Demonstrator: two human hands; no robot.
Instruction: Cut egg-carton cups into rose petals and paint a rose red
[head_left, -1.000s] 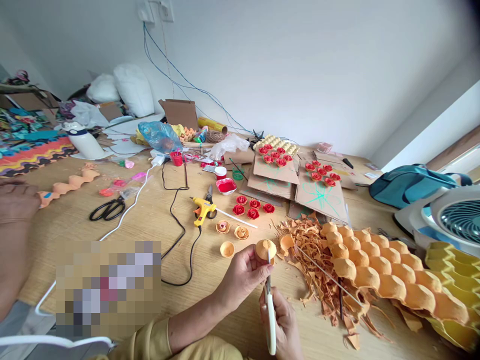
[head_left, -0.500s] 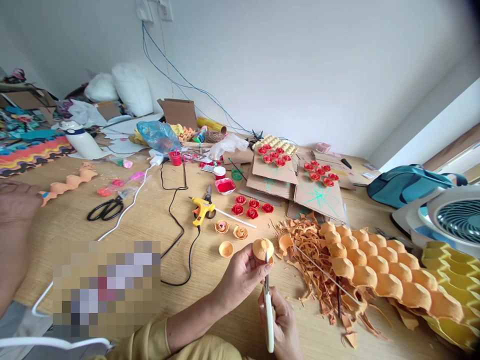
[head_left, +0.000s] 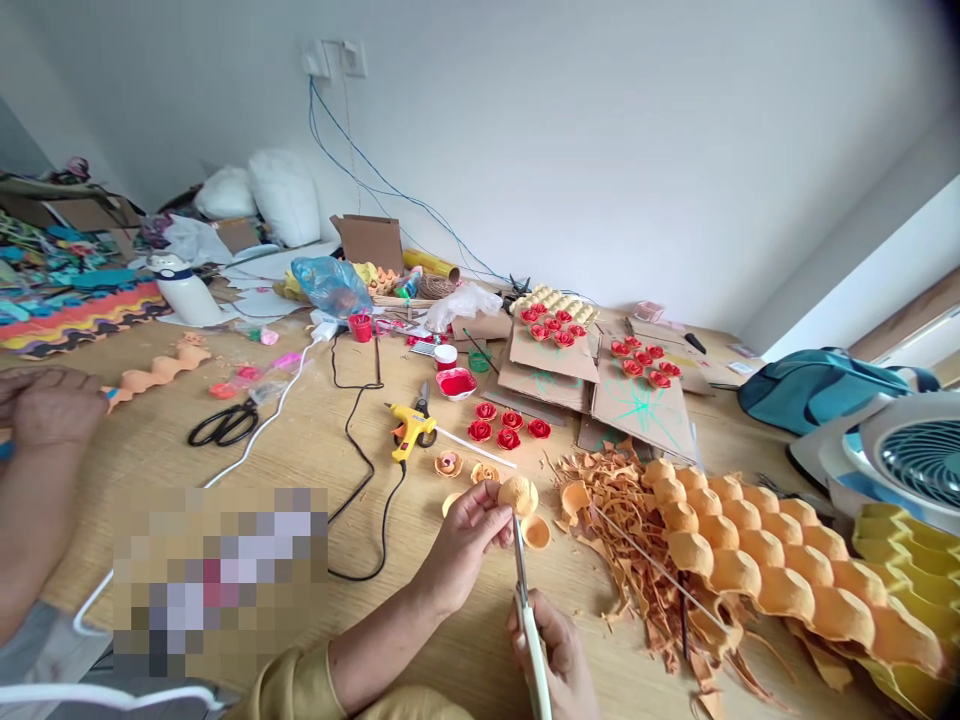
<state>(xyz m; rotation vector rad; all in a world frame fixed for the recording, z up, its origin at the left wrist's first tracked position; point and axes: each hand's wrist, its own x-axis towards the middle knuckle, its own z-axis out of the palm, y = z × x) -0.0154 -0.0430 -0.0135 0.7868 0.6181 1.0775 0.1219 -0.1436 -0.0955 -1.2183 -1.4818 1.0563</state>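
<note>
The left hand [head_left: 469,528] is raised at lower centre of the frame, fingertips pinched together, its forearm slanting up from the bottom edge. The right hand [head_left: 553,660], just below it, is clenched tight.

Bright even daylight, soft shadows, wide-angle bending at edges, pixelated patch lower left

The left hand [head_left: 461,540] holds an orange cup [head_left: 517,494] against the scissors [head_left: 529,620].

Place: home craft room
Surface: cluttered wooden table [head_left: 150,450]
Evidence: glue gun [head_left: 409,428], black scissors [head_left: 223,426], red paper roses [head_left: 510,428], egg trays [head_left: 757,545], cardboard sheets [head_left: 637,400] toward the far edge
</note>
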